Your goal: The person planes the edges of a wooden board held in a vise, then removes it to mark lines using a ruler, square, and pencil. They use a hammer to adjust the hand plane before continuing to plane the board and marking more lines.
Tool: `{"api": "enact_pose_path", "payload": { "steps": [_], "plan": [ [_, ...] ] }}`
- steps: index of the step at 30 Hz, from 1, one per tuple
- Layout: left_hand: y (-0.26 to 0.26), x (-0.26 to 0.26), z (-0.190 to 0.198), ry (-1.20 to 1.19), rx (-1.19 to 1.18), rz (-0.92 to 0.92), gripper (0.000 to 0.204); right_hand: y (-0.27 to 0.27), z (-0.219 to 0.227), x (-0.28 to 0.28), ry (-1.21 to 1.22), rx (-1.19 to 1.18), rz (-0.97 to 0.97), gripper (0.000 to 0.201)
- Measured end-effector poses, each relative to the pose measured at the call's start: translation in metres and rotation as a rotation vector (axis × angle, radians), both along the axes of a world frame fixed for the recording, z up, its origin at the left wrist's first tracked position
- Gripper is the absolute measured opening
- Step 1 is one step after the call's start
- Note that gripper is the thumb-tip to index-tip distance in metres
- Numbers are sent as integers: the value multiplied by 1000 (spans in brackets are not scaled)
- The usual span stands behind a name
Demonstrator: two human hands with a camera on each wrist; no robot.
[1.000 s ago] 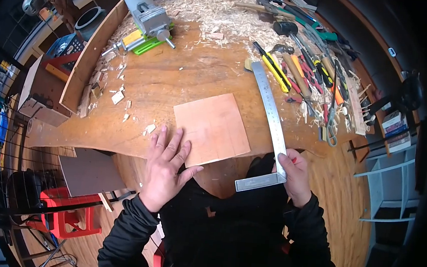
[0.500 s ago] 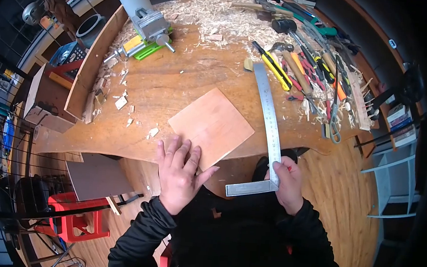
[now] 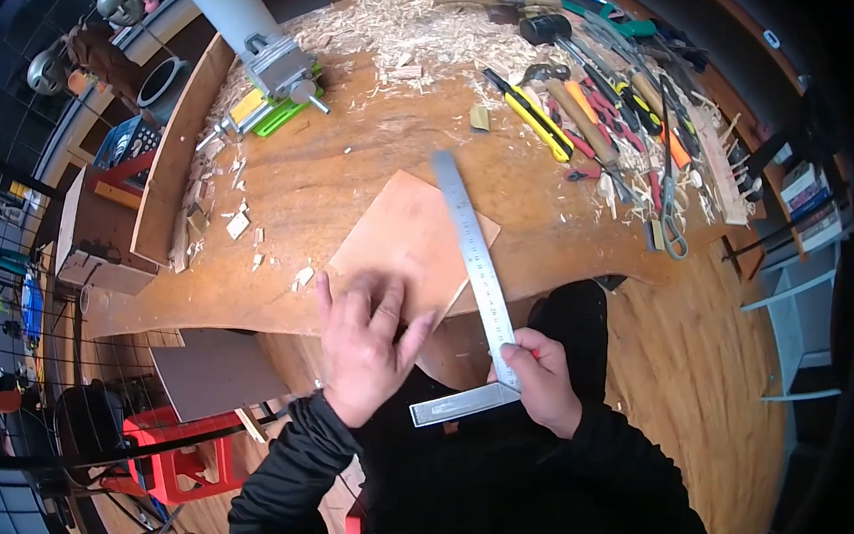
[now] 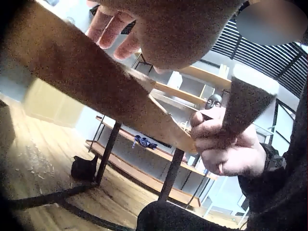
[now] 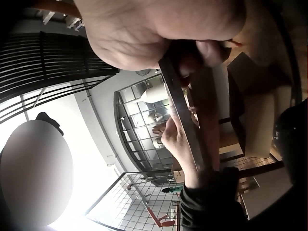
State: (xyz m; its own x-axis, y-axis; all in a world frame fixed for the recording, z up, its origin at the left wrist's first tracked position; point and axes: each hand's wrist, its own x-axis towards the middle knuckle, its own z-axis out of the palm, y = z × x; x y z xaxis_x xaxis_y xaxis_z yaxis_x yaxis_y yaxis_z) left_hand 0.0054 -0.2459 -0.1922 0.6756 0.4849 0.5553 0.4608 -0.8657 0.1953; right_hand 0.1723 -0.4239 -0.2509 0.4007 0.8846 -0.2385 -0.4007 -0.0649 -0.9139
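Observation:
A square, thin wooden board (image 3: 400, 227) lies on the workbench near its front edge, one corner pointing away. My left hand (image 3: 366, 341) rests at its near left part, fingers spread and slightly bent. My right hand (image 3: 545, 385) grips a metal try square (image 3: 480, 256) near the joint of blade and stock, thumb on top of the blade. Its graduated blade slants across the right part of the board in the head view, while the stock (image 3: 464, 407) points left in front of the bench edge. The left wrist view shows the right hand (image 4: 231, 147) gripping the stock end-on.
Wood shavings (image 3: 386, 18) cover the far side of the workbench (image 3: 539, 246). A vise (image 3: 284, 70) on a green base stands far left. At the right lie a yellow utility knife (image 3: 534, 120), a mallet (image 3: 544, 28), scissors (image 3: 668, 236) and other tools. A red stool (image 3: 191, 464) stands below left.
The board has turned on the bench under the left hand, so a corner now points away. My right hand has brought the try square leftward, its blade now overlapping the board.

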Motion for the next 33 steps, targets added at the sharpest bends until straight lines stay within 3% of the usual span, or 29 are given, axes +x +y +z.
{"api": "enact_pose_path", "payload": {
  "steps": [5,8,14,33],
  "plan": [
    [36,17,26,107,19,-69,53,0,6,-7,-1,-2,23,18],
    [51,28,38,290,-44,-213,72,1,5,-10,-24,-5,30,19],
    [56,37,39,373,-121,-253,93,-1,-2,-18,12,7,24,19],
    [54,57,31,409,-148,-317,94,-2,1,-15,12,-2,-8,19]
  ]
}}
